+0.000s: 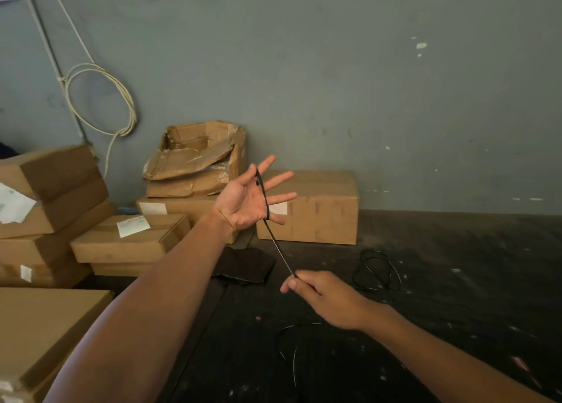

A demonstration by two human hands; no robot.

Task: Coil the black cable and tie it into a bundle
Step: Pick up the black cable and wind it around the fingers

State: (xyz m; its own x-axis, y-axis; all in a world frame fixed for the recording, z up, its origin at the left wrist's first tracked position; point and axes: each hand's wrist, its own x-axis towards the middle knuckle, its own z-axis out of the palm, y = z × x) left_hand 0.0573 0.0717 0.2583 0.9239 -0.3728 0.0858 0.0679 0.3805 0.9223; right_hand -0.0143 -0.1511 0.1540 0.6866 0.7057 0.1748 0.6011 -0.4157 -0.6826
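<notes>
My left hand (pixel 248 198) is raised palm-up with fingers spread, and the black cable (pixel 275 238) runs across the base of its fingers, pinned under the thumb. From there the cable stretches taut down to my right hand (pixel 324 296), whose fingers pinch it. More of the cable trails below my right hand in a loose loop on the dark floor (pixel 425 311). A second coiled black cable (pixel 377 270) lies on the floor to the right.
Cardboard boxes (pixel 307 208) are stacked along the grey wall and to the left, one torn open (pixel 197 156). A white cord (pixel 100 98) hangs coiled on the wall. A dark flat piece (pixel 243 265) lies on the floor.
</notes>
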